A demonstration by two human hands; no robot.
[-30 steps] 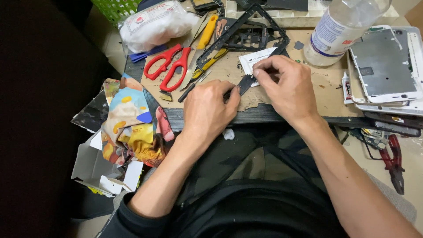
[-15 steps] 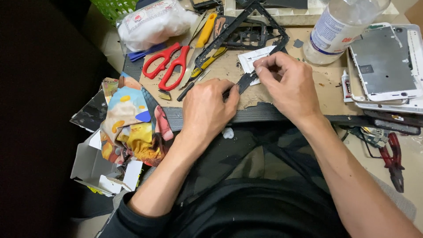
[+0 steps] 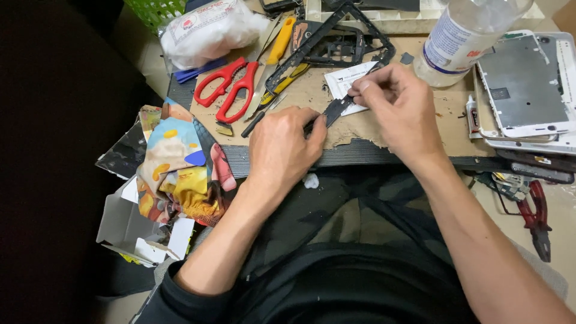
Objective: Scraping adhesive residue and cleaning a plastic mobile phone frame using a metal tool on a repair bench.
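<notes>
Hands meet at mid-board over a thin dark strip [image 3: 333, 111]: left hand [image 3: 282, 147] pins its lower end, right hand [image 3: 399, 108] pinches the upper end between fingertips. Left of them lie a crumpled colourful wrapper [image 3: 174, 171], red scissors [image 3: 231, 87] and a white bag [image 3: 207, 30]. A white card [image 3: 343, 81] sits under the strip. Right stands a clear bottle [image 3: 459, 39] with a white-and-blue label. Cardboard surface [image 3: 384, 129] is torn and scuffed.

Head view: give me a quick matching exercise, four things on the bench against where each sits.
Things:
1. scissors
2. bottle
3. pliers
4. dark strip

Places:
A. lower right, off the board
B. between the left hand and right hand
C. top right, beside the open device
D. upper left, by the white bag

Pairs: 1-D, 2-C, 3-A, 4-B
</notes>
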